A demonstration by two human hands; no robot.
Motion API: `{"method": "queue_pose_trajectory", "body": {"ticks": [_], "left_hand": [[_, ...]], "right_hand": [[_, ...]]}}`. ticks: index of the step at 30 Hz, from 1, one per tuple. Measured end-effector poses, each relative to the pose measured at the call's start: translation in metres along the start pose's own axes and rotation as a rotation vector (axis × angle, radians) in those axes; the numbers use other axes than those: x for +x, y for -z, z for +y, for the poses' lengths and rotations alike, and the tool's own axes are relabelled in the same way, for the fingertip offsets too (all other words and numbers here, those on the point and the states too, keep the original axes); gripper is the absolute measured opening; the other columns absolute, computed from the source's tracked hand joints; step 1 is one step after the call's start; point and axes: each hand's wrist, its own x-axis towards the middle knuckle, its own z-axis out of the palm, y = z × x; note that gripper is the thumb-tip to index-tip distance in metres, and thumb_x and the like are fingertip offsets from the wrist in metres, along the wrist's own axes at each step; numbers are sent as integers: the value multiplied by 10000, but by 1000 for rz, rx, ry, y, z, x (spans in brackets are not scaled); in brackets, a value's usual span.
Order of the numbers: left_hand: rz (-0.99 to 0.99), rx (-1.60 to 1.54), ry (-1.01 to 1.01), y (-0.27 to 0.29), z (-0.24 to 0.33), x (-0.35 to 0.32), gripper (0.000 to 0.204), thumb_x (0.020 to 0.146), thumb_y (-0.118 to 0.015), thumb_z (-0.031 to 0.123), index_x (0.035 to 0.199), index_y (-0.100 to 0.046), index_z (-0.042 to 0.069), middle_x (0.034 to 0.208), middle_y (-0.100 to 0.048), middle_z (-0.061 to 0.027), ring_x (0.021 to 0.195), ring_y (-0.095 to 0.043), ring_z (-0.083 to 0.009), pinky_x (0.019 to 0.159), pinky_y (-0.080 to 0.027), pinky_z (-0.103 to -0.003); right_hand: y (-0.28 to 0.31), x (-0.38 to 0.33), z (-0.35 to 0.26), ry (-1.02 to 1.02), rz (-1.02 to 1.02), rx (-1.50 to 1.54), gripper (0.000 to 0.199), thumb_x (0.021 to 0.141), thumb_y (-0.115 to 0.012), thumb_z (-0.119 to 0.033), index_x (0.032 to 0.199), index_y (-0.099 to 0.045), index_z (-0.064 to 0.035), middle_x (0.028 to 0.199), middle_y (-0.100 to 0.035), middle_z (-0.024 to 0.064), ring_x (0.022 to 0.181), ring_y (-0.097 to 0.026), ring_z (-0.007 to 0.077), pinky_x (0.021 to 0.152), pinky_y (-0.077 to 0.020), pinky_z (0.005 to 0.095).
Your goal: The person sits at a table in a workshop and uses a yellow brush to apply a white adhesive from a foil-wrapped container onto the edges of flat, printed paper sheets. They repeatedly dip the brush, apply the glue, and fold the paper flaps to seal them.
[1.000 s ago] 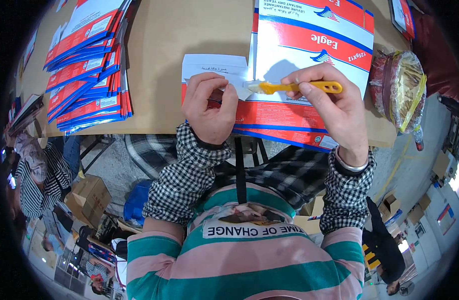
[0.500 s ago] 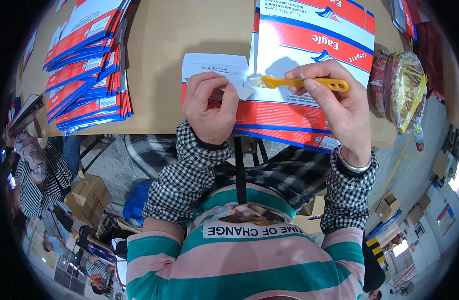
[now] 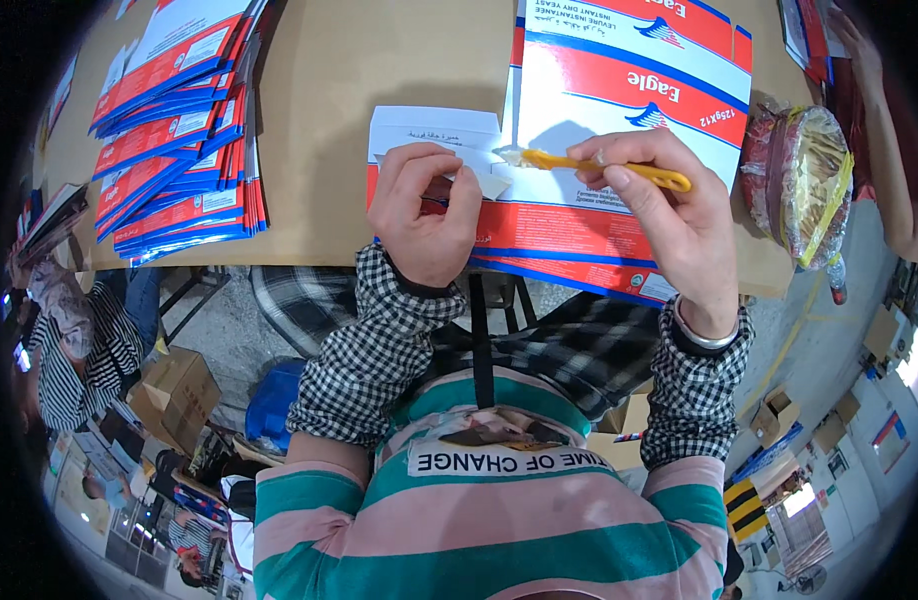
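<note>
My right hand (image 3: 679,205) is closed around a yellow-handled brush (image 3: 554,160), thumb and fingers on the handle. White paste clings to its tip, which points left and meets the white edge of a carton flap. My left hand (image 3: 424,215) is closed, its curled fingers pinching the folded white flap (image 3: 434,122) of a flat carton. Its fingertips are partly hidden behind the knuckles. Under both hands lie flat red, white and blue cartons (image 3: 634,80), stacked and slightly fanned at the near table edge.
A large overlapping pile of similar cartons (image 3: 179,150) stands at the left of the brown table (image 3: 379,50). Right of my right hand is a round tub wrapped in plastic and yellow tape (image 3: 804,185). A co-worker's arm (image 3: 884,150) shows at the far right.
The brush has turned slightly, its handle end a little lower and its tip a touch to the left. Left hand and flap hardly move. A co-worker's arm has appeared at the far right.
</note>
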Motion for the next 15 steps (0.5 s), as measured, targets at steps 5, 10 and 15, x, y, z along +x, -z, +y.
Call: {"method": "queue_pose_trajectory", "body": {"ticks": [5, 10, 15], "left_hand": [[-2, 5, 7, 0, 0, 0, 97, 726, -649, -31, 809, -598, -25, 892, -587, -109, 644, -616, -155, 574, -518, -241], [4, 16, 0, -1, -1, 0, 97, 727, -650, -29, 810, -600, -24, 889, -587, -108, 641, -613, -153, 575, -515, -239], [0, -6, 12, 0, 0, 0, 94, 730, -651, -27, 809, -601, -26, 889, -586, -105, 642, -613, -152, 572, -516, -241]], "right_hand": [[-1, -2, -2, -63, -17, -2, 102, 880, -544, -37, 947, -582, 30, 913, -642, 77, 842, -591, 128, 759, -476, 250], [-2, -2, -4, -37, 0, 51, 103, 880, -547, -39, 949, -577, 31, 928, -641, 82, 840, -585, 124, 760, -478, 243], [-3, -2, 0, -39, 46, 55, 107, 884, -542, -41, 955, -580, 29, 943, -643, 84, 843, -582, 124, 763, -477, 249]]}}
